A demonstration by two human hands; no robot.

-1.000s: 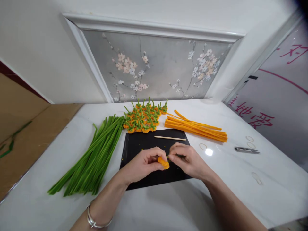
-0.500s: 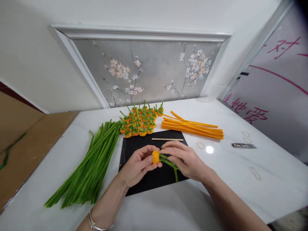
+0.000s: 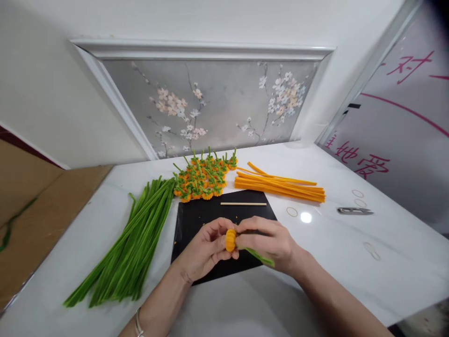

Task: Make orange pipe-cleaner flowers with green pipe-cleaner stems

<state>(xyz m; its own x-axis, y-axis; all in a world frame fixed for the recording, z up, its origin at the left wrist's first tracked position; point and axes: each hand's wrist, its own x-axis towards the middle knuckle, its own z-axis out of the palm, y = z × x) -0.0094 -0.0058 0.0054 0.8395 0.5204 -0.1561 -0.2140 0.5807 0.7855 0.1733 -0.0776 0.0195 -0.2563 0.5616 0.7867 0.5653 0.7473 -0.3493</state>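
Between the fingers and thumb of my left hand (image 3: pixel 209 243) is a small orange pumpkin (image 3: pixel 230 240) of fuzzy pipe cleaner, held on its side. My right hand (image 3: pixel 268 241) closes on the green pipe cleaner stems (image 3: pixel 260 256) that come out of the pumpkin's right end. Its fingertips touch that end and hide where the stems join. Both hands are above a black mat (image 3: pixel 196 220), on which a thin pale stick (image 3: pixel 243 204) lies beyond them.
Finished orange pumpkins with green stems (image 3: pixel 200 177) cluster behind the mat. Green pipe cleaners (image 3: pixel 128 248) lie at left, orange ones (image 3: pixel 280 186) at right. Thread snips (image 3: pixel 355 211) and several rubber bands (image 3: pixel 292 212) lie further right. Cardboard (image 3: pixel 45 206) borders the left edge.
My right fingers have closed in on the pumpkin's end and gathered the green stems, which were spread out before. Both hands have shifted slightly toward me.
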